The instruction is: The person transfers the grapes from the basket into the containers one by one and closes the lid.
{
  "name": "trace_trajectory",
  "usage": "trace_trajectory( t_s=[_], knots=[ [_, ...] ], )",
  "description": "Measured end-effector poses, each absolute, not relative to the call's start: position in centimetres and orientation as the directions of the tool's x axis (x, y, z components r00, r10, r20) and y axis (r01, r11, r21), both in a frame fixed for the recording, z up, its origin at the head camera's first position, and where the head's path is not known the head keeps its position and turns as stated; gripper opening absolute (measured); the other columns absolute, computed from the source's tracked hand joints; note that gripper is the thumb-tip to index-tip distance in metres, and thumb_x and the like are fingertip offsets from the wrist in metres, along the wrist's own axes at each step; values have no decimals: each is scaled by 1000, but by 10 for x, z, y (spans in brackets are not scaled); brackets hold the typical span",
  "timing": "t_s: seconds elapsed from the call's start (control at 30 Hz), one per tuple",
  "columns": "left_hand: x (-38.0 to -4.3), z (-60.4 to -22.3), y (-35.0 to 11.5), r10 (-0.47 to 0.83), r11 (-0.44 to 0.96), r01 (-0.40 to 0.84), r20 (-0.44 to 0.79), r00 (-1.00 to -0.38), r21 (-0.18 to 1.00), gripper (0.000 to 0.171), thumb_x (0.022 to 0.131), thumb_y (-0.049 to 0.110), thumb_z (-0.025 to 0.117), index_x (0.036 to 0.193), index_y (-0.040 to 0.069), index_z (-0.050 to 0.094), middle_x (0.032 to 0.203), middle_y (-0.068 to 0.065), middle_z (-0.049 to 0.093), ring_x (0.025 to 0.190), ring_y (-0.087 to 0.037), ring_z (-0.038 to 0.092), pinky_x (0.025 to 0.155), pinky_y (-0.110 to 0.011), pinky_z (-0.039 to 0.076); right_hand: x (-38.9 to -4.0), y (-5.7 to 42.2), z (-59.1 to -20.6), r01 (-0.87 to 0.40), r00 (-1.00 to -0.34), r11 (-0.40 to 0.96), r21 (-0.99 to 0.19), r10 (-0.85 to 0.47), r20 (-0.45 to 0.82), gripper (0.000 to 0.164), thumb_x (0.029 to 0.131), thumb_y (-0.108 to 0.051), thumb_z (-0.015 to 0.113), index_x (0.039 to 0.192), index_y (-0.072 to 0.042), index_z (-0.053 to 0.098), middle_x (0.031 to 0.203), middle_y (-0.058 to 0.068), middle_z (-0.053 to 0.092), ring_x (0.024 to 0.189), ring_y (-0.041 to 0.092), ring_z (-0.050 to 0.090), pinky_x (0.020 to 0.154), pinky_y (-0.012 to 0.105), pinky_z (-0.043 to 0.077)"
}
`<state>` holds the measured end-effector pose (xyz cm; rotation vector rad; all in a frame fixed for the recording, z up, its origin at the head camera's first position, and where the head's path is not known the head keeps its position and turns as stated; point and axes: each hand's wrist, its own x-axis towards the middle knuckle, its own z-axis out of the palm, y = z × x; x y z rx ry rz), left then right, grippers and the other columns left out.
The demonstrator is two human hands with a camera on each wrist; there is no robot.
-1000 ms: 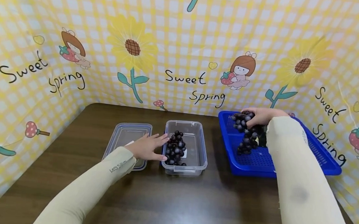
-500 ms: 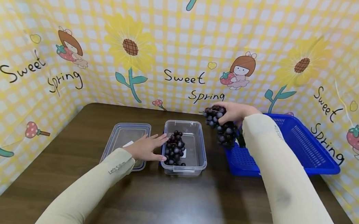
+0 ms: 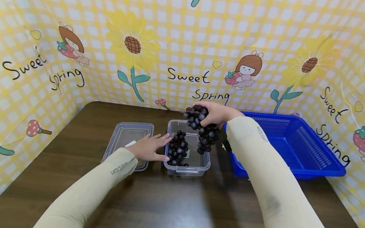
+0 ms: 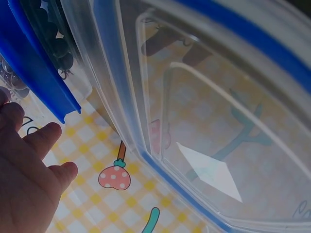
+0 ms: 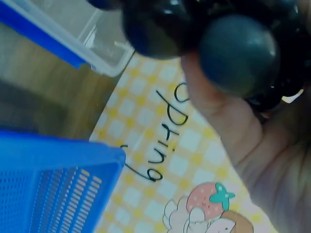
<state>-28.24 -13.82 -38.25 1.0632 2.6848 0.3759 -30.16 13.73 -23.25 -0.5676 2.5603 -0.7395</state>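
Note:
A bunch of dark grapes (image 3: 207, 138) hangs from my right hand (image 3: 218, 114), over the right side of a clear plastic container (image 3: 199, 164). In the right wrist view, the thumb (image 5: 214, 94) presses against large dark grapes (image 5: 238, 56). Another grape bunch (image 3: 178, 150) lies along the container's left side. My left hand (image 3: 150, 147) spreads its fingers at the container's left rim, fingertips right at the edge. In the left wrist view, those fingers (image 4: 43, 141) extend near a blue side latch (image 4: 39, 63) of the container.
A clear lid (image 3: 121, 133) with a blue seal lies left of the container, partly under the left forearm and hand. To the right stands a blue perforated basket (image 3: 306, 146). A yellow checked cloth (image 3: 187, 41) walls the table's (image 3: 152, 202) back and sides.
My right hand has lifted the grape bunch out of the blue basket and carried it left to above the container. The left hand has stayed at the container's rim.

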Motion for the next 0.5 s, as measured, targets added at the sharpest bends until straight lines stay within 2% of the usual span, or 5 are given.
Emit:
trace_trajectory(
  t_s=[0.07,0.17,0.27,0.33,0.5],
  knots=[
    [-283,-383,-138,698,700,638,-113,-708,322,85,91,57,52,153,8,21,159,-10,14,140,-44,20,107,-68,8,-299,132,-235,-270,-842,769,-579,-480,-245,77,83,-6,63,151,-20,29,143,16,36,106,33,48,57,40,50],
    [-282,-384,-138,697,700,638,-112,-708,321,84,92,56,53,153,8,22,159,-11,15,140,-45,20,107,-68,8,-295,124,-241,-325,-854,750,-576,-494,-162,77,82,-5,65,150,-20,32,143,16,39,88,27,53,55,33,47],
    [-281,-384,-139,695,703,637,-117,-709,315,84,92,55,53,153,7,22,158,-11,15,140,-45,20,107,-68,9,-292,118,-250,-364,-863,732,-576,-498,-87,78,80,-4,68,149,-19,35,141,16,44,70,21,51,57,30,46],
    [-280,-384,-139,693,706,634,-125,-709,315,84,92,56,53,153,8,21,159,-11,14,140,-44,19,107,-68,9,-289,117,-257,-371,-873,724,-582,-485,-48,78,79,-3,69,148,-20,36,140,15,46,71,21,53,63,31,47],
    [-281,-382,-138,694,705,633,-125,-709,320,86,91,58,52,153,8,20,159,-11,14,140,-44,20,107,-68,9,-286,122,-284,-337,-905,688,-643,-425,19,72,78,-2,71,142,-20,43,133,15,52,96,26,54,78,38,47]
  ],
)
